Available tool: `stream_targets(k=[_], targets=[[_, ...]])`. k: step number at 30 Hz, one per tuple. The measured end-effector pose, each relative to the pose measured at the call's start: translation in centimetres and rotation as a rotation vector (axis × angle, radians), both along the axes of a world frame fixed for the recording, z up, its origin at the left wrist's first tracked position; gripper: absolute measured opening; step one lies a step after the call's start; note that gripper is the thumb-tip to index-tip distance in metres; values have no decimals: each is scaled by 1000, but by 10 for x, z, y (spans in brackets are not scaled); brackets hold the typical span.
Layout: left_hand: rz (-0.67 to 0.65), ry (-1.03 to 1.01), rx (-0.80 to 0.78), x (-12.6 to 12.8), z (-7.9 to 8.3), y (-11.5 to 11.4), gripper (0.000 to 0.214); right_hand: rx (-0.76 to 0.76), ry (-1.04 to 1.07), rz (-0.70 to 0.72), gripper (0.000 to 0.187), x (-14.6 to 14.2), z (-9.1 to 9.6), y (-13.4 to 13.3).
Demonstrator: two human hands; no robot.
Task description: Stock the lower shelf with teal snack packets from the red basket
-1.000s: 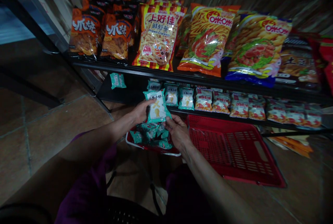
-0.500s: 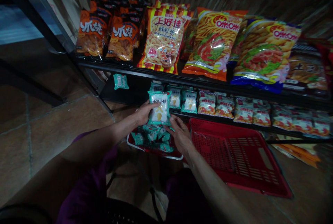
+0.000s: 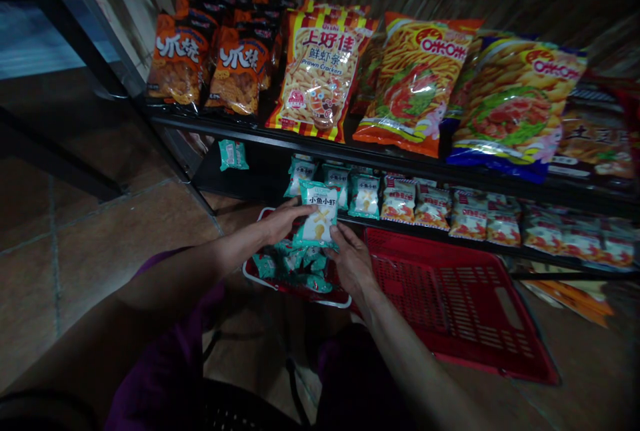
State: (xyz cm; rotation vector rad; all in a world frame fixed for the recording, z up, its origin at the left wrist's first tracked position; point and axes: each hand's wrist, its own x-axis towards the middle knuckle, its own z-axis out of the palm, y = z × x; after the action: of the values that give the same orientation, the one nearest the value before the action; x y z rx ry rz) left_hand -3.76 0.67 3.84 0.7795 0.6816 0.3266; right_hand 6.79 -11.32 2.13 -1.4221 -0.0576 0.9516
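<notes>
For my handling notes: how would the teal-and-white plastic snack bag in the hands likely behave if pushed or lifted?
The teal-and-white plastic snack bag would probably flex, given its pillow shape and film wrapper. It seems light: the left hand holds it near one edge. Contents may be fragile, judging by the printed snack shapes.

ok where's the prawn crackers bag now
In the head view, the prawn crackers bag is at upper middle, on the upper shelf, with orange-and-black bags to its left and an orange-edged bag to its right.
</notes>
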Motion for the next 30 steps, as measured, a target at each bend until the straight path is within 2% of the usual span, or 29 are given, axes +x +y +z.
stream_targets(k=[7,13,17,23,30], targets=[[-139,20,53,-8,-20,-5,54,41,4,-51,39,2,-9,1],[-103,67,36,-11,-31,-12,53,-7,-2,-21,30,-2,-8,2],[-96,106,83,-12,-31,-15,44,-9,30,48,34,-5,-1,4],[-218,158,64,-16,-27,-20,46,-18,130,99,33,-3,-6,7],[-126,163,35,-16,-36,-25,48,-31,101,81,37,-4,-9,7]])
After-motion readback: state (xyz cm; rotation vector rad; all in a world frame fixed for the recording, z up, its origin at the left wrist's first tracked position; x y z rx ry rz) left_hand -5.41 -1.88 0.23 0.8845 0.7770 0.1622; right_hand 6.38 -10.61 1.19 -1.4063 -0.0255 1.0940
